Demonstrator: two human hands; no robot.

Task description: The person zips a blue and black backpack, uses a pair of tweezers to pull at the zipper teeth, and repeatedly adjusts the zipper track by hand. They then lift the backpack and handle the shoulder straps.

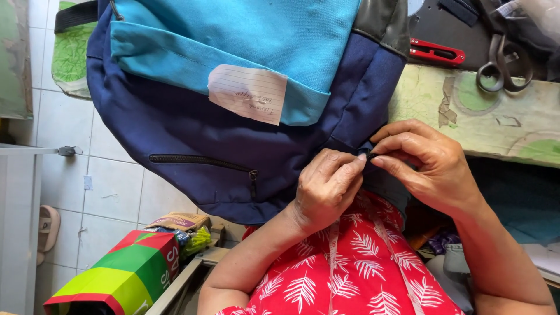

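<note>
**Two hands pinching at the edge of a blue backpack**

A navy and turquoise fabric backpack (pixel 233 116) is lying partly over the near edge of the green-patterned worktop (pixel 496 116) and hanging down onto the person's lap, over a red garment with white leaf print (pixel 350 274). A lined paper label (pixel 248 93) is sitting on its turquoise flap, and a closed black zip pocket (pixel 204 163) is running across the navy front.

The left hand (pixel 326 186) and the right hand (pixel 431 163) are meeting at the backpack's lower right edge, just off the worktop's near edge. Both sets of fingers are narrowed into a pinch: the left fingers (pixel 353 166) are gripping the navy fabric, while the right thumb and forefinger are closing on a small dark part (pixel 371 156) there; what that part is cannot be told.

Toward the worktop's far right corner, grey metal scissors (pixel 501 64) and a red-handled thread snipper (pixel 437 53) are lying apart from the hands. A green, yellow and red cardboard box (pixel 116 277) is standing on the tiled floor (pixel 111 198) at lower left.
</note>
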